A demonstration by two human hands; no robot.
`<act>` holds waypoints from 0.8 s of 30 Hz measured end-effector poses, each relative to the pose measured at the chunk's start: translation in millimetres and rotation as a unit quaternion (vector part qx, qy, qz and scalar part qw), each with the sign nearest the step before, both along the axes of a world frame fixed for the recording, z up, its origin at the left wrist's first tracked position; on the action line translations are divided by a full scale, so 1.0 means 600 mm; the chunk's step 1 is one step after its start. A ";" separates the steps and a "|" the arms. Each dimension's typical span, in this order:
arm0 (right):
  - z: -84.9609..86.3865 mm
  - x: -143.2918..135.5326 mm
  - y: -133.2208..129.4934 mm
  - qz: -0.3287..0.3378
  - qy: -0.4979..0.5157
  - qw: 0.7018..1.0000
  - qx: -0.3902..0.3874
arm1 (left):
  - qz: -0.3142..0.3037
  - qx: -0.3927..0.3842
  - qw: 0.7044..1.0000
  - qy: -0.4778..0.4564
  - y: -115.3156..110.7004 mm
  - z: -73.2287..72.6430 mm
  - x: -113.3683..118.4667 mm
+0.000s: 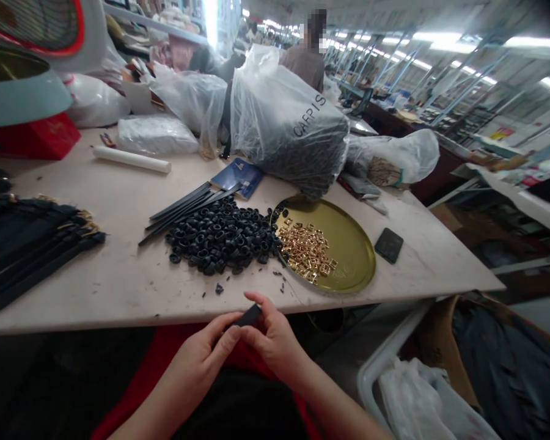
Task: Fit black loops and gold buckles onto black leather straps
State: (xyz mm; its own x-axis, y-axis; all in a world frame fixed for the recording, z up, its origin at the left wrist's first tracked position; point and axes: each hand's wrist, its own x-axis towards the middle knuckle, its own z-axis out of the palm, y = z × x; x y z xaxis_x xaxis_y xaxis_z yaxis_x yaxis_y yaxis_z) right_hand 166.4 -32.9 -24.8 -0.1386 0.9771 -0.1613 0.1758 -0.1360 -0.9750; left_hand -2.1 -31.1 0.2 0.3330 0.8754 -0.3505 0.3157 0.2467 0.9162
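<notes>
Just in front of the table edge, my left hand (217,339) and my right hand (271,330) are closed on one black strap (250,316). Only a short dark end of it shows between my fingers; the rest is hidden. Beyond my hands lies a heap of small black loops (220,235). To its right a round golden tray (348,244) holds a pile of small gold-coloured buckles (307,250). Several flat black strips (183,211) lie fanned out behind the heap, partly over a blue booklet (238,176).
Bundled black straps (32,244) lie at the left, a white roll (132,160) behind them. Filled plastic bags (288,122) line the back. A dark flat rectangular object (389,245) sits right of the tray. Below right stands a bin (369,373) near a cardboard box (440,342).
</notes>
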 end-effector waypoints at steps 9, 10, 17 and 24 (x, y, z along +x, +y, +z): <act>0.034 0.156 0.167 0.038 -0.584 0.805 0.099 | 0.054 -0.070 0.995 -0.043 0.024 -0.034 0.015; 0.033 0.157 0.176 0.057 -0.598 0.795 0.089 | 0.050 -0.073 0.995 -0.046 0.024 -0.033 0.016; 0.028 0.158 0.185 0.092 -0.612 0.781 0.080 | 0.024 -0.071 0.997 -0.037 0.018 -0.027 0.018; 0.040 0.154 0.182 0.124 -0.624 0.769 0.068 | 0.010 -0.040 0.999 -0.027 0.000 -0.021 0.018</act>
State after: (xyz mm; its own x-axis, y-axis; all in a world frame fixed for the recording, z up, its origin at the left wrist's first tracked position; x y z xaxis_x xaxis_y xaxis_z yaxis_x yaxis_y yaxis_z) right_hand 258.6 76.5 -0.6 -0.1430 0.9651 -0.2193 0.9897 0.1402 -0.0284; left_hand 8.8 -31.0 -12.3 0.3368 0.8516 -0.4016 0.2608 0.3255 0.9089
